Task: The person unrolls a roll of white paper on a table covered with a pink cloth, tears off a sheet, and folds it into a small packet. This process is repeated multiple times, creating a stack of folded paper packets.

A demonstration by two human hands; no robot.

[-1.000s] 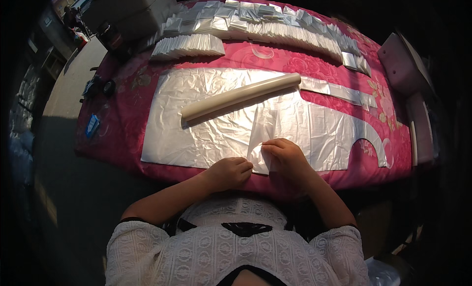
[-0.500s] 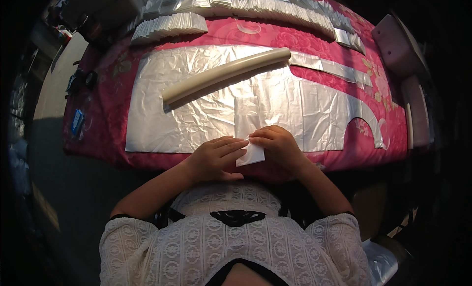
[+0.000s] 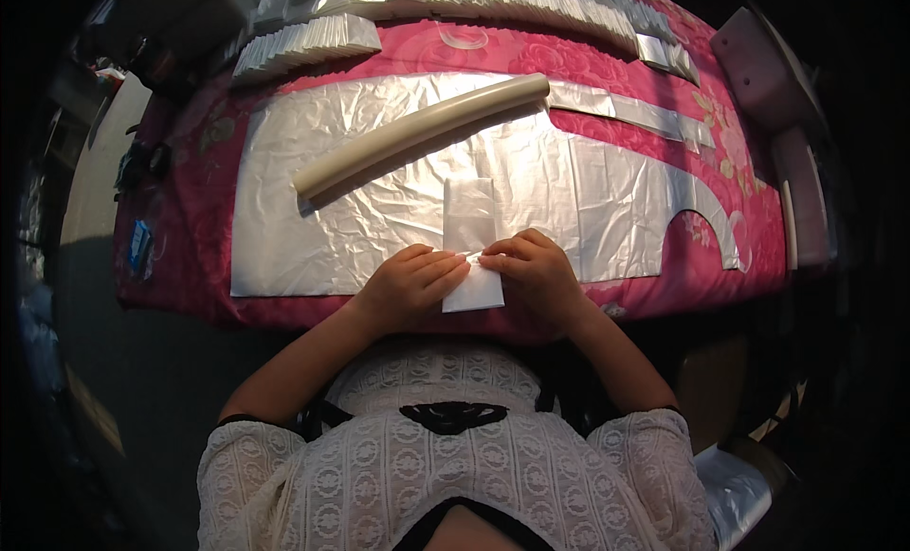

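Observation:
A narrow folded strip of white plastic film (image 3: 470, 219) lies on the large silvery plastic sheet (image 3: 379, 200), reaching over the near table edge. My left hand (image 3: 409, 286) presses its fingers on the strip's left side. My right hand (image 3: 536, 278) pinches the strip from the right, fingertips meeting those of the left. A long cream-coloured roll (image 3: 417, 134) lies slantwise across the sheet beyond my hands.
The table carries a pink flowered cloth (image 3: 180, 210). Rows of folded white pieces (image 3: 303, 41) line its far edge, with more along the far right (image 3: 569, 1). A thin silvery strip (image 3: 635, 115) lies at the right. A pale pink box (image 3: 758, 63) stands at the right edge.
The strip has been drawn toward me and folded narrower; my hands have shifted slightly and now meet fingertip to fingertip across it. The view has tilted closer to the table.

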